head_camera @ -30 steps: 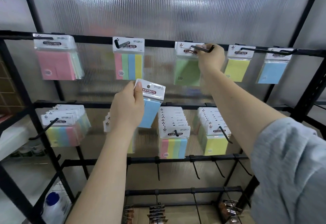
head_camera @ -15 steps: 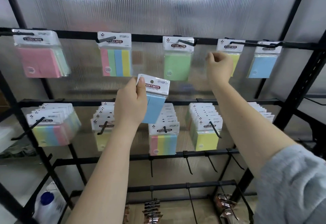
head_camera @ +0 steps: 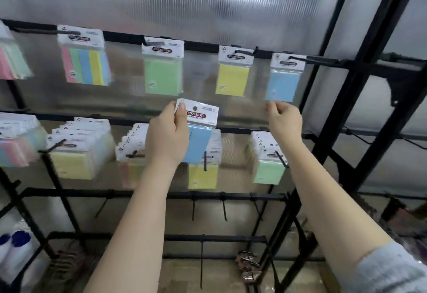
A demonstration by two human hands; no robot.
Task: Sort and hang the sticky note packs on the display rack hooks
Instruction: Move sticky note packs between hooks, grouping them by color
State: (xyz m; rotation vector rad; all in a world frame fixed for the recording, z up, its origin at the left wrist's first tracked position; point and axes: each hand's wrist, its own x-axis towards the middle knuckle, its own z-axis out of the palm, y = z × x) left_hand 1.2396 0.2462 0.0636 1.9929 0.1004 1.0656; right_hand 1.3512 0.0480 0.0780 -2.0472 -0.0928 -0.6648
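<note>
Lowered right hand (head_camera: 283, 120) curls empty; left hand (head_camera: 168, 135) grips upright blue pack (head_camera: 199, 140), header up.

So the display rack (head_camera: 360, 45) has packs hanging off its top bar: the striped pack (head_camera: 84, 58) toward the left end, and three single packs to its right, the last one (head_camera: 285, 78) near the right upright. The bar below carries stacks of packs on hooks. The left hand (head_camera: 168, 135) holds a pack (head_camera: 199, 131) between those two bars, in front of the lower stacks. The right hand (head_camera: 284, 119) sits just under that last pack.
</note>
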